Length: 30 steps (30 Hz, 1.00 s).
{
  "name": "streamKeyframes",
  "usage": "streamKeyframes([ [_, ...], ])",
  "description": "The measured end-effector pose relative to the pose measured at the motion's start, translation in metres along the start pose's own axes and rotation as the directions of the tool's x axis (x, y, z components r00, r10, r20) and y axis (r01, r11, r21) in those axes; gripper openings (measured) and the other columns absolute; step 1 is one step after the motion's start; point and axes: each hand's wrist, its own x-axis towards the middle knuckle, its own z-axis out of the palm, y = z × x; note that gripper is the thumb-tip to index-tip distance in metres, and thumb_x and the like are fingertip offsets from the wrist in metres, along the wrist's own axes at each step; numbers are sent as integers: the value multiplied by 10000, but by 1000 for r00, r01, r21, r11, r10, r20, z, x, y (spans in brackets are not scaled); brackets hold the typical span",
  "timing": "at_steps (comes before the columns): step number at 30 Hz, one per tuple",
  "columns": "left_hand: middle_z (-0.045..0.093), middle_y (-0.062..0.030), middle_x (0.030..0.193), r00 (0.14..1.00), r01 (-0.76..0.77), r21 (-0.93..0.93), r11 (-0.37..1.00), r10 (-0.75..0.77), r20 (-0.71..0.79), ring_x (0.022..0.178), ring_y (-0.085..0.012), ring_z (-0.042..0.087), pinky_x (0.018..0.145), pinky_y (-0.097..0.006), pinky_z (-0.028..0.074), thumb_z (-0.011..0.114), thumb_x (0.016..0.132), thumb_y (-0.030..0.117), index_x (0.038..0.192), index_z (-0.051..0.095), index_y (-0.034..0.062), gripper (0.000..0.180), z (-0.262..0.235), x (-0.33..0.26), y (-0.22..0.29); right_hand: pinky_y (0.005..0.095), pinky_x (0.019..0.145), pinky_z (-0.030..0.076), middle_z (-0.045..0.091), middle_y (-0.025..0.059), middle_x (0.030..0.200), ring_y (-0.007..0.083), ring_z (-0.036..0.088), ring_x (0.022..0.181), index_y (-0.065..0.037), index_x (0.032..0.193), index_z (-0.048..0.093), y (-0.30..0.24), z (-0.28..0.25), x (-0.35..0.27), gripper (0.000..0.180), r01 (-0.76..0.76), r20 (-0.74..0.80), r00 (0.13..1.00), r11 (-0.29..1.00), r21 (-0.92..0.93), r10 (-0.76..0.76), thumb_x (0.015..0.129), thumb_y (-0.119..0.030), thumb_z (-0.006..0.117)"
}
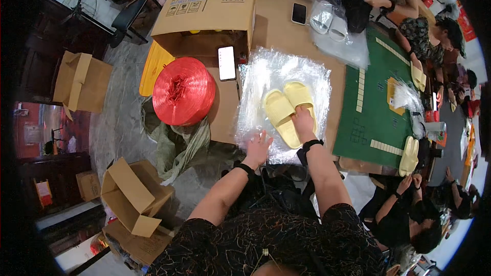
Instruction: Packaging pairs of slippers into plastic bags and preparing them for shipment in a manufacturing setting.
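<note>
A pair of pale yellow slippers (279,108) lies side by side, soles down, on a stack of clear plastic bags (255,84) in front of me. My right hand (304,121) reaches over the right slipper, its fingers curled down at the inner edges where the two meet; the fingertips are partly hidden. At the near left corner of the stack, my left hand (259,149) rests on the plastic with fingers spread, holding nothing. Dark bands circle both wrists.
Left of the bags sit a big roll of red plastic twine (184,91), a white-screened phone (226,63) and an open cardboard box (204,13). White slippers in plastic (330,20) lie farther back. Co-workers handle yellow slippers around a green mat (371,107) at right.
</note>
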Motion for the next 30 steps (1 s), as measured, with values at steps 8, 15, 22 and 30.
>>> streamKeyframes([
  [8, 236, -155, 1471, 1000, -20, 56, 998, 19, 16, 1316, -342, 293, 955, -563, 351, 719, 718, 370, 1376, 384, 228, 751, 2, 12, 1, 482, 733, 484, 614, 223, 869, 399, 599, 841, -14, 911, 570, 81, -31, 16, 261, -458, -207, 848, 871, 175, 488, 811, -254, 581],
  [15, 384, -219, 1348, 992, -99, 32, 995, 102, -76, 1191, -337, 390, 933, -479, 350, 729, 677, 334, 1209, 521, 112, 613, -31, 14, 15, 460, 708, 454, 604, 231, 830, 403, 582, 801, 28, 814, 544, 137, -90, -79, 201, -458, -279, 799, 839, 292, 533, 774, -165, 587],
  [22, 489, -192, 1113, 932, -333, -5, 943, 328, -155, 1038, -322, 472, 840, -407, 430, 624, 703, 161, 953, 598, 16, 290, -34, 24, 15, 452, 648, 446, 564, 207, 734, 400, 563, 726, 21, 775, 527, 118, -108, -174, 129, -330, -396, 793, 873, 359, 463, 718, -80, 586],
  [30, 548, -162, 944, 857, -391, -34, 920, 350, -378, 901, -325, 539, 721, -423, 480, 600, 705, 123, 885, 592, 25, 205, -42, 27, 29, 438, 630, 444, 555, 172, 733, 370, 555, 728, -10, 707, 513, 106, -99, -233, 99, -421, -417, 758, 864, 275, 502, 677, -80, 575],
])
